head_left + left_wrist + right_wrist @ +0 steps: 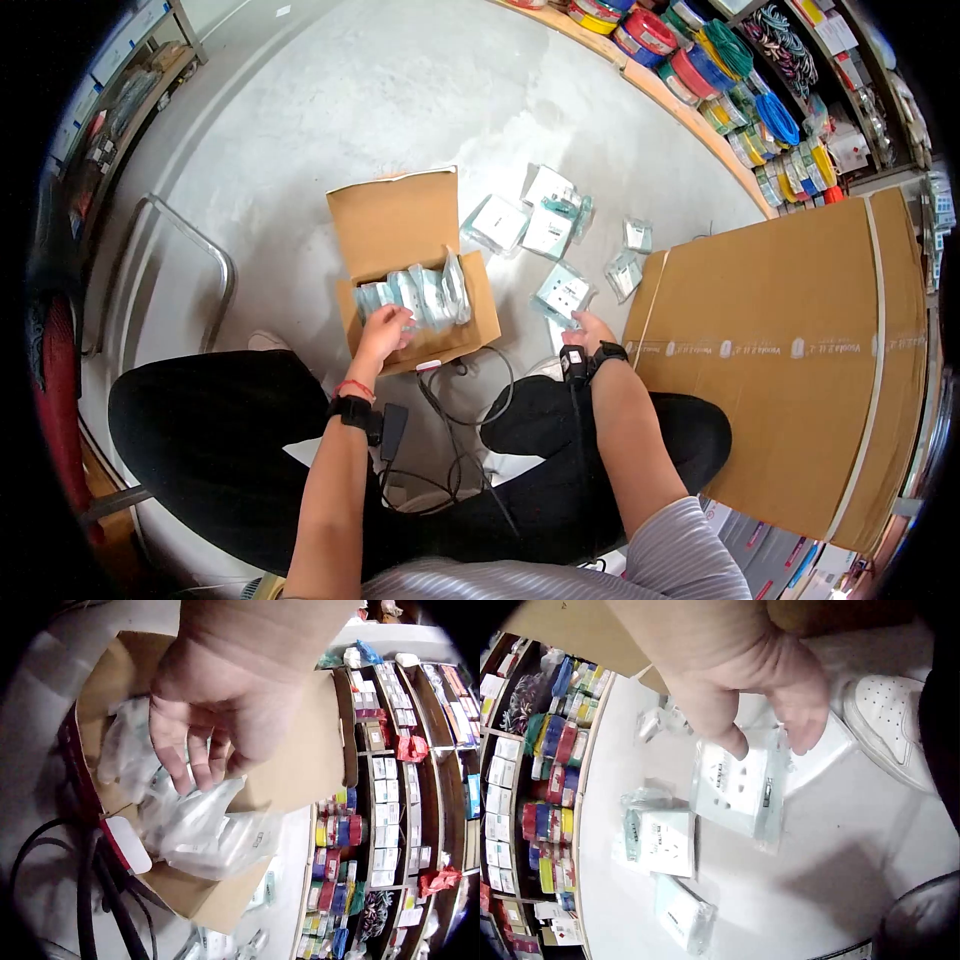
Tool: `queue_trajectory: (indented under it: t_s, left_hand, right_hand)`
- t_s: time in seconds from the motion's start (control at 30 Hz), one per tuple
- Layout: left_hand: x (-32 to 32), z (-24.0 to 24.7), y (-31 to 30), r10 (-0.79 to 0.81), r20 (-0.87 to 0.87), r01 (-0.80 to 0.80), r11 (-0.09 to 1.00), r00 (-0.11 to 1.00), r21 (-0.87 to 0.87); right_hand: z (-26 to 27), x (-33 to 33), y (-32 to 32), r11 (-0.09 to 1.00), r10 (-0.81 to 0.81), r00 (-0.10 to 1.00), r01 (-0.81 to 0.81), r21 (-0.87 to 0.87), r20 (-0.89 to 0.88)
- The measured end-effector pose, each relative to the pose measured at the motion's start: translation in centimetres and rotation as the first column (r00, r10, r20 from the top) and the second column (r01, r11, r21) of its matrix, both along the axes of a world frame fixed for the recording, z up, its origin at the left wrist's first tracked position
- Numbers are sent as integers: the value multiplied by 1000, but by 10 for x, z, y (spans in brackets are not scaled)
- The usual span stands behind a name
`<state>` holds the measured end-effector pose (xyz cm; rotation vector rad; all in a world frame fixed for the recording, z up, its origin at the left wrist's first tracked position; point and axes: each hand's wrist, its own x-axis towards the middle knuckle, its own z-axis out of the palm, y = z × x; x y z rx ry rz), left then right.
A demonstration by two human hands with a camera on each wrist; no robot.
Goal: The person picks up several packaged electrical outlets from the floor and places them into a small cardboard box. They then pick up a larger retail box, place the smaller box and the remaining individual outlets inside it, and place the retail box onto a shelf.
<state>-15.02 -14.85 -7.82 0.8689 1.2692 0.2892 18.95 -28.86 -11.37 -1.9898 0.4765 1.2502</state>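
In the head view a brown cardboard box (395,225) stands on the floor with its lid up. Inside is a row of white plates in clear plastic bags (428,295). My left hand (385,332) is over the near left part of this row, its loosely bent fingers right at the bags (202,825). My right hand (592,335) reaches down to a bagged white socket plate (735,784) on the floor. The thumb overlaps the plate's face, and the other fingers lie beside its edge, over a white flat piece (821,754).
More bagged plates (547,232) lie beyond my right hand, with small bagged pieces (625,272) beside them. A large strapped carton (770,350) stands at the right. Black cables (455,440) run between my legs. Shelves with wire coils (700,60) line the far right.
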Motion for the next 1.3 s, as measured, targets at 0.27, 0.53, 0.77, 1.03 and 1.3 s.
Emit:
queue_trajectory:
  t_s: [0.27,0.53,0.77,1.03,1.3]
  left_hand:
    - [10,-8,-1,-91,-28,95,956,995,277]
    - [37,16,-8,-170,-451,408,761,876,505]
    - [12,15,14,207,-283,27,761,936,648]
    - [-49,-10,25,283,-146,-144,790,948,596]
    - [-46,10,22,-108,-348,284,814,931,507]
  right_hand:
    - [-9,-5,-6,984,43,988,-67,164,150]
    - [102,21,125,445,621,181,-883,-153,763]
    - [217,-78,157,-173,690,-2,-972,162,724]
    - [150,-199,160,-686,505,-640,-705,-181,580]
    - [65,-248,113,-562,474,-463,-814,-148,749]
